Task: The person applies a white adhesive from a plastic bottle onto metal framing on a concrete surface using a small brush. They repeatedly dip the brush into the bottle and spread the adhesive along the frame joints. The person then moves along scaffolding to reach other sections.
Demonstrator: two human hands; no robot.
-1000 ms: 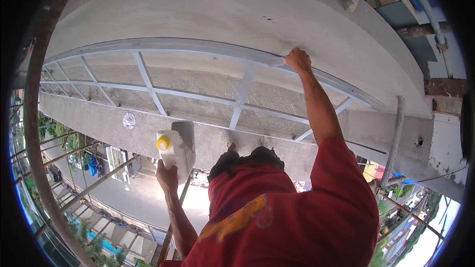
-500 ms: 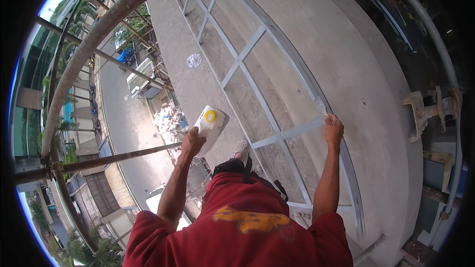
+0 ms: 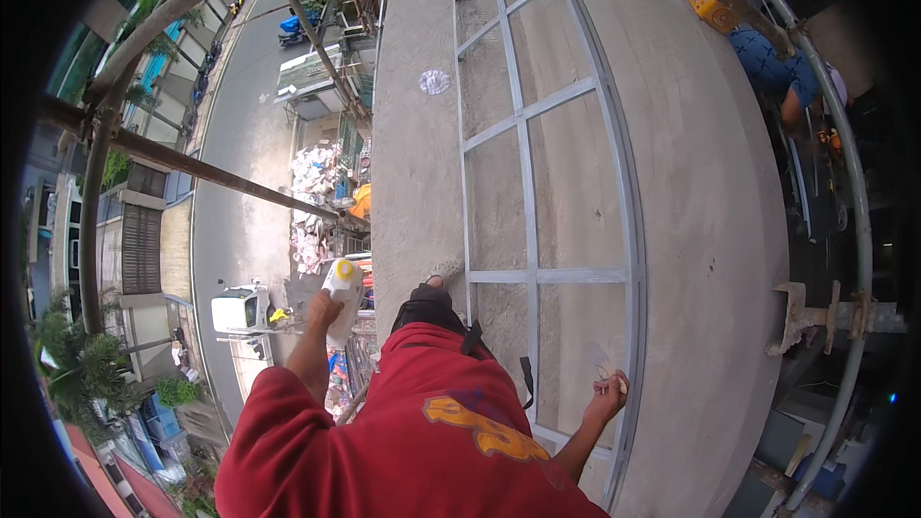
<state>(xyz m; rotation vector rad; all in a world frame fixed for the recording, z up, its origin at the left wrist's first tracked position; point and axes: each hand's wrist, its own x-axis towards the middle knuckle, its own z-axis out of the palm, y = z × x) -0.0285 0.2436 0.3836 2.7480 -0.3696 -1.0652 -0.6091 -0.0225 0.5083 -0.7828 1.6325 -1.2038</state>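
My left hand (image 3: pixel 324 308) is closed round a white plastic jug (image 3: pixel 347 299) with a yellow cap, held out past the ledge's left edge. In my right hand (image 3: pixel 608 393) is a paintbrush (image 3: pixel 601 362), gripped by its handle, its bristle end grey and blurred. The brush is beside the right-hand rail of a grey-painted metal frame (image 3: pixel 578 275); whether it touches the metal I cannot tell. Long rails and crossbars make up the frame, which lies along the concrete.
I stand on a high concrete ledge (image 3: pixel 413 173). A crumpled whitish thing (image 3: pixel 435 82) lies on it. Scaffold poles (image 3: pixel 225 175) cross on the left above a street with a white vehicle (image 3: pixel 242 310). Another person's blue-clad arm (image 3: pixel 798 86) shows at the far right behind a pole.
My right hand has drawn the brush back toward me from a crossbar joint. My left hand and the jug have moved left and nearer. The whole view has turned.
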